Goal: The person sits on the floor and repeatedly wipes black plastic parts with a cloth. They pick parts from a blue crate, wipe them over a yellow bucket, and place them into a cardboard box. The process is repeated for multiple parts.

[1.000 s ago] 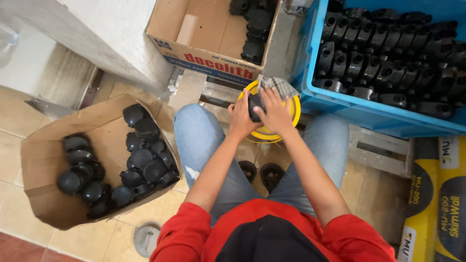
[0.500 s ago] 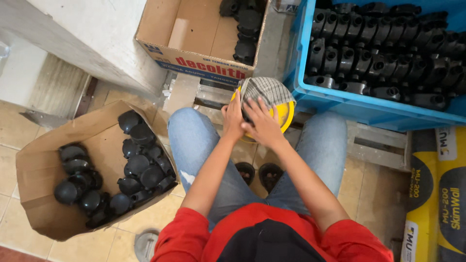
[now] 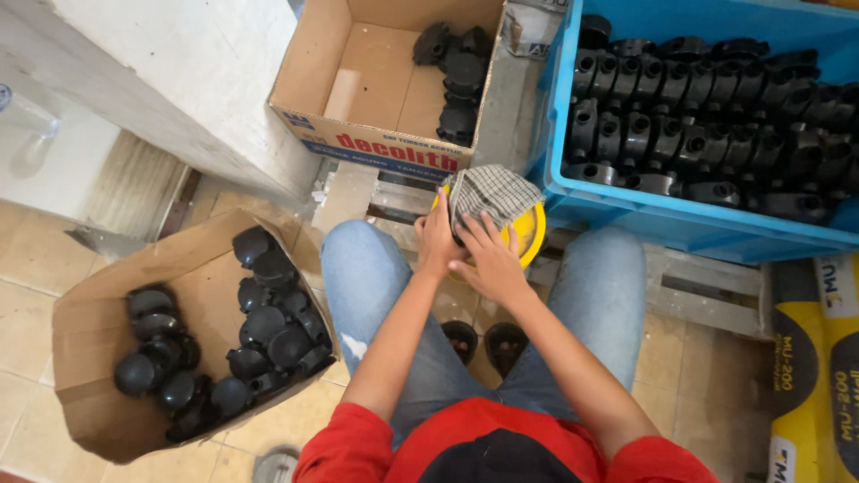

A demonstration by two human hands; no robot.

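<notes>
Left hand (image 3: 436,240): fingers curled and clamped on a black part that is mostly hidden, held over the yellow tub (image 3: 528,234) between the knees.
Right hand (image 3: 489,259): fingers spread apart, pressing the checked cloth (image 3: 488,190) onto that part.
Part: just in front of the blue crate (image 3: 626,210), under the cloth; little of it shows.
Wiping well: probably keep the left grip firm, turn the part under the cloth, and hold it above the tub.
Floor, left edge: brown box (image 3: 89,358) of round black caps (image 3: 259,326).
Far side: printed carton (image 3: 358,98) with a few black pieces; crate full of black fittings (image 3: 707,125).
</notes>
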